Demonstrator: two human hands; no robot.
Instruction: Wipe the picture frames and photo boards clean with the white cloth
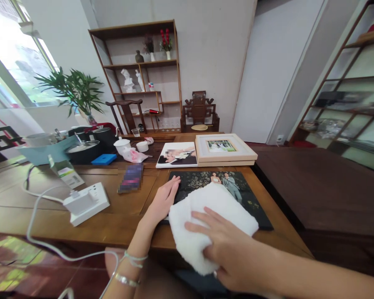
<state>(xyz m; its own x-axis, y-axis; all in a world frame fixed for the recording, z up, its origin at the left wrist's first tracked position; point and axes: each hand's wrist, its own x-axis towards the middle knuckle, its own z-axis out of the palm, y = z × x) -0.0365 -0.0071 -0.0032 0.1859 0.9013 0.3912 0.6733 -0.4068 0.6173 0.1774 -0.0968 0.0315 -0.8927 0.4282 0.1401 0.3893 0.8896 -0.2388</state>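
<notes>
White cloth [213,220] under right hand [227,245], on the dark photo board [233,187].
Board lies flat by the near edge of the surface [129,211], long axis left-right, pictured couple's heads pointing away from the person; cloth covers its lower middle, overhanging the near edge. Right hand: fingers spread over cloth, can't tell if pinching. Left hand [163,201]: fingers straight, nearly together, on board's left edge.
</notes>
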